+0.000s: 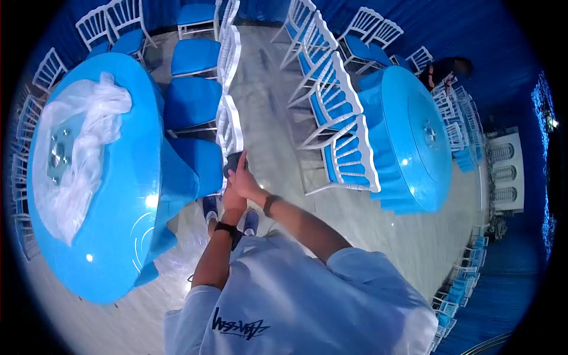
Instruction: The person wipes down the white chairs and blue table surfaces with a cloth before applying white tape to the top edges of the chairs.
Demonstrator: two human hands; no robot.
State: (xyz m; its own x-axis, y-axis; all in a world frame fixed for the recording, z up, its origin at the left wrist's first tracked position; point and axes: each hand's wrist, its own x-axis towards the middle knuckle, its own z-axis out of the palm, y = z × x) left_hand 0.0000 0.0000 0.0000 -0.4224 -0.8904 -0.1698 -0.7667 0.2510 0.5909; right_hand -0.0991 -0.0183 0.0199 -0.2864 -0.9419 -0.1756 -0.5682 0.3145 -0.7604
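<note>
My hands meet in front of me, at the back of a white chair (232, 133) with a blue seat. A small black object (234, 161) shows at the fingertips, its kind too small to make out. My right hand (245, 182), with a dark band at the wrist, lies over it with fingers closed around its lower side. Under it, my left hand (232, 200) is partly hidden by the right one and closes on the same object from below. A dark watch (229, 229) sits on the left wrist.
On the left stands a round table (133, 195) with blue cover and crumpled white sheer cloth (97, 139) on it. Another blue round table (393, 127), ringed by white chairs (349, 157), stands right. A person (447, 71) in dark clothes bends at far right. Pale floor (266, 106) runs between.
</note>
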